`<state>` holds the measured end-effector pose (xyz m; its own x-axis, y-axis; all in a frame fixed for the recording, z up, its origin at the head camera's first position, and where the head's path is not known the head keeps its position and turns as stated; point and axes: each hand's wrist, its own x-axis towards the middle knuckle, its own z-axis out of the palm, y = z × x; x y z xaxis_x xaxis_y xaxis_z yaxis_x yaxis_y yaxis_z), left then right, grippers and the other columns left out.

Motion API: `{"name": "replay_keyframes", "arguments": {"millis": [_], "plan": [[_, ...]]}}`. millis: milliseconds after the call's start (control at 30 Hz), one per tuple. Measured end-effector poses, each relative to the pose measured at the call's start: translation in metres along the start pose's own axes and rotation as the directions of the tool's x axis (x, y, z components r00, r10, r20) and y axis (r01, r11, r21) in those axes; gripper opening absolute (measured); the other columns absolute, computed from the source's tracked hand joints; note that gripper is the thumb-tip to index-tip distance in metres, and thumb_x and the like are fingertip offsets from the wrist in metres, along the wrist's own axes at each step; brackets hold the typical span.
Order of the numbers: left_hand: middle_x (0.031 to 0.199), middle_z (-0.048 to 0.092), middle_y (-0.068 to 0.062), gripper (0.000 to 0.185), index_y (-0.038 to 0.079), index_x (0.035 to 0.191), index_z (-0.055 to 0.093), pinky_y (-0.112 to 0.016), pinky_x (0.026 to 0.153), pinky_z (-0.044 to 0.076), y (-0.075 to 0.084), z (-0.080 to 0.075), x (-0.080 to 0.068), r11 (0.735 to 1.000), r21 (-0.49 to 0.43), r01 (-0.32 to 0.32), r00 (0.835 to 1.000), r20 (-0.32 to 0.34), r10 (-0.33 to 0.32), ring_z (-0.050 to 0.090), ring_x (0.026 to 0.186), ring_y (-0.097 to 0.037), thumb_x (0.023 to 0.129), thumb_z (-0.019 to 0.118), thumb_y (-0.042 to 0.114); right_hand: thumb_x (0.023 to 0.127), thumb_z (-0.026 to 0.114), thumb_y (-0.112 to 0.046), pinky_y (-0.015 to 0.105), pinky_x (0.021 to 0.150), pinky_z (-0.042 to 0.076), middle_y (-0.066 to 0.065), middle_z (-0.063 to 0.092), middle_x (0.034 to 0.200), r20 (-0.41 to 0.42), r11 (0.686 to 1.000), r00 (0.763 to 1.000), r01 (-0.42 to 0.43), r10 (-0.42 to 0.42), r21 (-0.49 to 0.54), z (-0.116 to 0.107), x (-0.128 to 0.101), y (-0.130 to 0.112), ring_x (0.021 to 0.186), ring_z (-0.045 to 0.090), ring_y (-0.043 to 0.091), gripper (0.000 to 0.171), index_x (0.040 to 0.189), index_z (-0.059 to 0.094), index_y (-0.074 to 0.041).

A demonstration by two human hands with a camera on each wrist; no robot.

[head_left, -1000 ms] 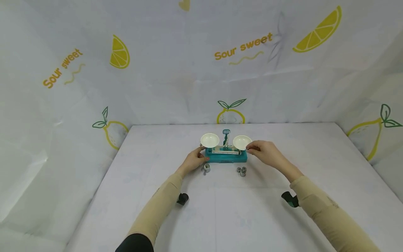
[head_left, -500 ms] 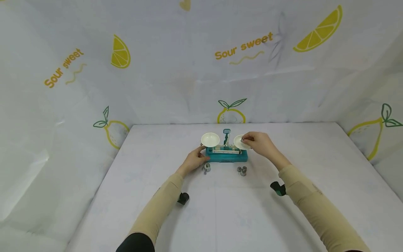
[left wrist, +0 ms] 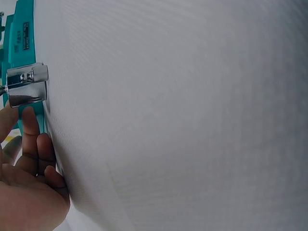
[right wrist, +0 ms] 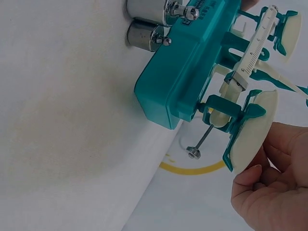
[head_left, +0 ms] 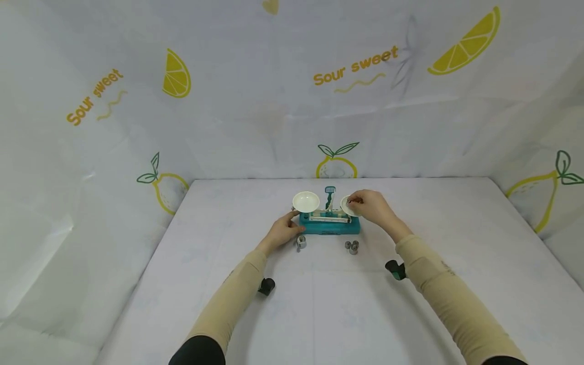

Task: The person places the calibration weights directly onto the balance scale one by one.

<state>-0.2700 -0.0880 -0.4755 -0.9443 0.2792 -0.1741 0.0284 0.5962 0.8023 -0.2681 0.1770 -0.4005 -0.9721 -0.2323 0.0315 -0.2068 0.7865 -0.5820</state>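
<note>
Head view, teal balance scale [head_left: 329,224] lying left-right, left hand [head_left: 283,234] fingers relaxed against its end, right hand [head_left: 371,208] fingers seemingly pinching right pan [head_left: 348,205].

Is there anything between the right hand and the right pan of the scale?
Nothing visible. The right hand is already over the right pan, its fingertips against the rim. The loose weights sit on the table in front of the scale, out of the way.
</note>
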Motion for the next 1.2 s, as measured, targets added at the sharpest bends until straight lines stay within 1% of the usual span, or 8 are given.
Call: {"name": "replay_keyframes", "arguments": {"millis": [233, 367, 600, 733, 833, 1033, 1200], "plan": [[0.086, 0.058, -0.004, 0.059, 0.013, 0.142, 0.038, -0.023, 0.064, 0.039, -0.001, 0.001, 0.001, 1.0, -0.004, -0.001, 1.0, -0.002, 0.001, 0.048, 0.074, -0.012, 0.09, 0.061, 0.028, 0.093, 0.055, -0.013, 0.039, 0.077, 0.05, 0.021, 0.063, 0.104, 0.0, 1.0, 1.0, -0.006, 0.006, -0.014, 0.001, 0.0, -0.002, 0.091, 0.057, 0.029, 0.026, 0.111, 0.064, 0.004], [0.084, 0.058, -0.004, 0.059, 0.012, 0.142, 0.038, -0.022, 0.064, 0.039, 0.0, 0.0, 0.001, 1.0, -0.001, -0.006, 1.0, -0.003, 0.006, 0.048, 0.073, -0.011, 0.09, 0.061, 0.027, 0.093, 0.056, -0.013, 0.039, 0.077, 0.05, 0.02, 0.063, 0.103, -0.004, 1.0, 1.0, -0.009, 0.009, -0.022, 0.0, 0.0, -0.005, 0.091, 0.057, 0.029, 0.026, 0.111, 0.064, 0.002], [0.087, 0.06, -0.006, 0.059, 0.012, 0.142, 0.039, -0.023, 0.065, 0.04, 0.0, 0.0, 0.0, 1.0, 0.008, -0.015, 1.0, -0.002, 0.015, 0.049, 0.073, -0.012, 0.09, 0.062, 0.028, 0.091, 0.058, -0.012, 0.042, 0.079, 0.049, 0.019, 0.064, 0.101, -0.037, 0.999, 0.999, 0.02, -0.022, -0.033, -0.004, -0.006, -0.01, 0.092, 0.057, 0.03, 0.024, 0.109, 0.065, 0.002], [0.088, 0.06, -0.006, 0.059, 0.013, 0.142, 0.039, -0.023, 0.066, 0.04, 0.0, 0.0, 0.0, 1.0, 0.007, -0.003, 1.0, -0.003, 0.003, 0.049, 0.074, -0.012, 0.09, 0.062, 0.029, 0.091, 0.058, -0.012, 0.042, 0.078, 0.049, 0.019, 0.064, 0.101, -0.054, 0.999, 0.998, 0.035, -0.036, -0.027, -0.007, -0.012, -0.011, 0.091, 0.057, 0.03, 0.024, 0.109, 0.065, 0.002], [0.088, 0.06, -0.006, 0.059, 0.014, 0.142, 0.039, -0.023, 0.066, 0.04, 0.001, 0.001, -0.001, 1.0, 0.015, 0.007, 1.0, -0.004, -0.007, 0.05, 0.075, -0.012, 0.09, 0.061, 0.029, 0.091, 0.059, -0.013, 0.039, 0.075, 0.048, 0.017, 0.064, 0.098, -0.058, 0.999, 0.998, 0.039, -0.04, -0.026, -0.008, -0.017, -0.01, 0.087, 0.056, 0.028, 0.023, 0.108, 0.065, 0.001], [0.088, 0.06, -0.006, 0.059, 0.013, 0.141, 0.039, -0.023, 0.066, 0.04, 0.003, 0.001, -0.002, 1.0, 0.004, 0.007, 1.0, -0.007, -0.007, 0.05, 0.075, -0.012, 0.089, 0.062, 0.029, 0.09, 0.06, -0.015, 0.029, 0.066, 0.044, 0.012, 0.063, 0.09, -0.036, 0.999, 0.999, 0.041, -0.041, 0.0, -0.01, -0.028, -0.003, 0.08, 0.053, 0.022, 0.024, 0.107, 0.066, 0.0], [0.089, 0.06, -0.006, 0.059, 0.014, 0.141, 0.039, -0.023, 0.067, 0.04, 0.001, 0.001, -0.001, 1.0, -0.002, 0.01, 1.0, -0.008, -0.01, 0.05, 0.075, -0.012, 0.089, 0.062, 0.029, 0.089, 0.061, -0.016, 0.027, 0.063, 0.044, 0.008, 0.063, 0.086, 0.0, 0.998, 0.999, 0.051, -0.051, 0.047, -0.006, -0.04, 0.003, 0.077, 0.053, 0.019, 0.021, 0.104, 0.067, -0.004]]}}
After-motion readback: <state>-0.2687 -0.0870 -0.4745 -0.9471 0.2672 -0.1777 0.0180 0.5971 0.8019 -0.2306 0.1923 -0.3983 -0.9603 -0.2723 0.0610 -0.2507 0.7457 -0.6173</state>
